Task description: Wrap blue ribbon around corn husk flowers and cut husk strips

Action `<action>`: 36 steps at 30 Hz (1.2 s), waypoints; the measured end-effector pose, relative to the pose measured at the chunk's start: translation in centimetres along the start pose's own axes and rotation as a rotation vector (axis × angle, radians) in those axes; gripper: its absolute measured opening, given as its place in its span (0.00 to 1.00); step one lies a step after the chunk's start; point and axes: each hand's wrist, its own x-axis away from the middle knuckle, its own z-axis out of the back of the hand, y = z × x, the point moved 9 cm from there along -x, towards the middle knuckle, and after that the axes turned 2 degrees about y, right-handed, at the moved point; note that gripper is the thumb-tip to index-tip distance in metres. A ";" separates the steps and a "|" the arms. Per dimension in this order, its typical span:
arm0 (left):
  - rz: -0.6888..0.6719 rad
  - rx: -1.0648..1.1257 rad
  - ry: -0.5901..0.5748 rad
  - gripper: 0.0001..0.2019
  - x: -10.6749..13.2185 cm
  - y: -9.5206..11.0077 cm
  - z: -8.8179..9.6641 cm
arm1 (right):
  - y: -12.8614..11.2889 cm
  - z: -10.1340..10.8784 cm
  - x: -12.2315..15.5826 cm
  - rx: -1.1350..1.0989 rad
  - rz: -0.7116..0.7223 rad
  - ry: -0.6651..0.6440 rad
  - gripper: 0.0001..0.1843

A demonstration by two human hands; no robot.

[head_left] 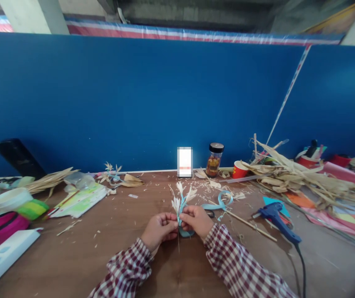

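Close together over the table, my left hand (160, 228) and my right hand (197, 219) both pinch the stem of a handmade flower spray (180, 200). Its several white, pointed blossoms stand upright above my fingers, and light blue ribbon wraps its branches. Below my fingers a loop of blue ribbon (186, 234) hangs or lies, and a thin stem end points toward me. My fingertips hide the exact grip. To the right of my right hand lies a coil of light blue ribbon (226, 199), with a thin wooden stick (252, 225) beyond it.
A blue glue gun (278, 219) with its cord lies at right, near dried husks (283, 169) and a red paper cup (240, 169). A lidded jar (214, 160) stands at the back. At left are a power strip (9, 258), a pink pouch (3, 227) and another flower spray (112, 173).
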 end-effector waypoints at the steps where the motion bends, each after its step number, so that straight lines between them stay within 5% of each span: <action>1: 0.004 -0.013 -0.008 0.20 0.0 0.0 -0.1 | 0.0 0.0 0.0 0.009 0.003 -0.001 0.17; 36: -0.038 0.197 0.154 0.12 -0.1 0.6 1.9 | -2.8 -0.7 1.3 0.639 0.295 0.061 0.07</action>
